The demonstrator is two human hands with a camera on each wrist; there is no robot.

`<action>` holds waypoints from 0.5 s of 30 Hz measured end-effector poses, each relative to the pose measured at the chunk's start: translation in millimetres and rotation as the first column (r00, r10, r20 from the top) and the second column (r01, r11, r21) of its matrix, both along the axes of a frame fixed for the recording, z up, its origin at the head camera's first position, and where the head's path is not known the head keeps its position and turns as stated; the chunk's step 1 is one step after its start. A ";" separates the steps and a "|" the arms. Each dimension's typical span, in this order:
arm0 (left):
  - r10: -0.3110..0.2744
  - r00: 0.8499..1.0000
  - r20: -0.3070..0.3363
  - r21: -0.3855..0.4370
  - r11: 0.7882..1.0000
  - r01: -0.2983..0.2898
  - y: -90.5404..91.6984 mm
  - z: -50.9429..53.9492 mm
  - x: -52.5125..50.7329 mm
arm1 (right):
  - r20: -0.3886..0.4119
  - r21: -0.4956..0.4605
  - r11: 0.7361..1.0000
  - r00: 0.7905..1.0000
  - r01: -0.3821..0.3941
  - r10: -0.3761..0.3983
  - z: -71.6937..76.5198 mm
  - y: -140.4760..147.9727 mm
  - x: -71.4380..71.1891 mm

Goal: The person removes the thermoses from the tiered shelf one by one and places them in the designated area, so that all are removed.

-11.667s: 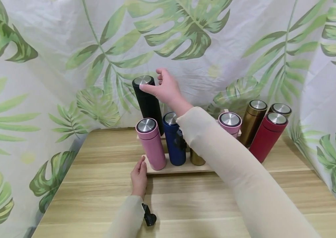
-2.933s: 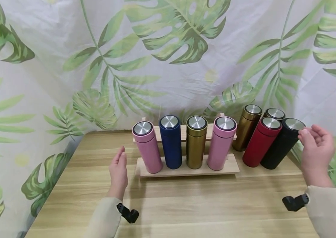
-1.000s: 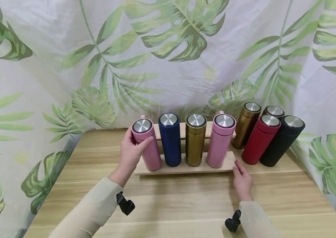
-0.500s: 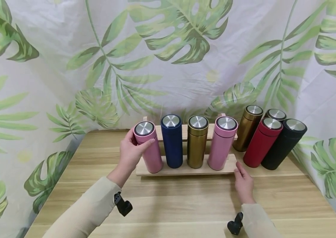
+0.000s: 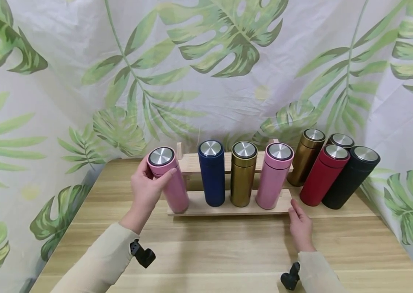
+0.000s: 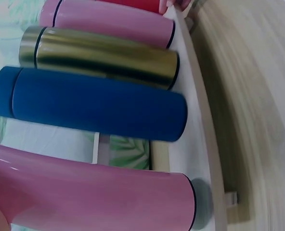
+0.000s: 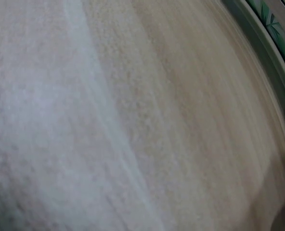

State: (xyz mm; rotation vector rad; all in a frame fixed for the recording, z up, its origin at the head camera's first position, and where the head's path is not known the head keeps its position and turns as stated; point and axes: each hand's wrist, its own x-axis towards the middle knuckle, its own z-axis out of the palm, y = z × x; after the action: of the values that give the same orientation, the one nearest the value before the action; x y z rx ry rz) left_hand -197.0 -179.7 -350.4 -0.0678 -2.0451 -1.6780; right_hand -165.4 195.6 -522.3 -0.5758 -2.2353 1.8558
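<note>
A white cloth (image 5: 224, 110) printed with green leaves hangs across the back and both sides. Before it spreads the wood-grained table (image 5: 221, 252). On this stands a pale wooden rack (image 5: 189, 163) with two boards, the rear one higher than the lower board (image 5: 197, 205) in front. Two beige sleeves (image 5: 96, 260) reach in from the near edge.

To the rack's right, a black bottle (image 5: 350, 179), a red bottle (image 5: 323, 179), a brown-gold bottle (image 5: 305, 160) and a mostly hidden bottle (image 5: 341, 141) stand close together on the table. On the lower board, from left to right, stand a blue bottle (image 5: 212, 179), a gold bottle (image 5: 242, 181) and a right pink bottle (image 5: 273, 181). The left pink bottle (image 5: 177, 191) is at that board's left end, apart from the blue one; whether its base touches the wood is hard to tell.

The left hand (image 5: 145, 189) grips this bottle's upper part, thumb across the front. The right hand (image 5: 300, 224) has its fingertips at the lower board's right end; whether they pinch it cannot be told. A small black device (image 5: 143, 254) sits at the left cuff, another (image 5: 290, 276) at the right.
</note>
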 end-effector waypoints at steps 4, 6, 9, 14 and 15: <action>0.061 0.997 -0.055 -0.029 0.998 -0.062 -9.6 0.1 -1.7 | 0.004 0.010 1.000 1.000 -0.004 0.004 0.3 0.5 1.6; 0.097 0.993 -0.070 -0.038 0.994 -0.099 -13.8 -0.5 -1.9 | 0.004 0.012 1.000 1.000 -0.003 0.003 0.4 0.6 1.5; 0.146 0.987 -0.073 -0.054 0.987 -0.150 -19.1 -2.3 -2.2 | 0.002 0.014 1.000 1.000 -0.001 0.001 0.5 1.2 1.1; 0.184 0.980 -0.079 -0.090 0.978 -0.190 -28.1 -6.3 -3.9 | 0.003 0.005 1.000 1.000 0.011 -0.011 0.0 0.9 0.3; 0.192 0.978 -0.081 -0.096 0.975 -0.199 -30.0 -7.1 -4.4 | 0.002 0.002 1.000 1.000 0.011 -0.011 -0.3 0.5 0.3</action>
State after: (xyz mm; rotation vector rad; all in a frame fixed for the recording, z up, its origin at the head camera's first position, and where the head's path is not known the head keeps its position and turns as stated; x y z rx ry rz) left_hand -201.4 -209.7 -357.5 0.0380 -2.0133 -1.4306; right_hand -165.1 196.2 -522.6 -0.5894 -2.2303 1.8480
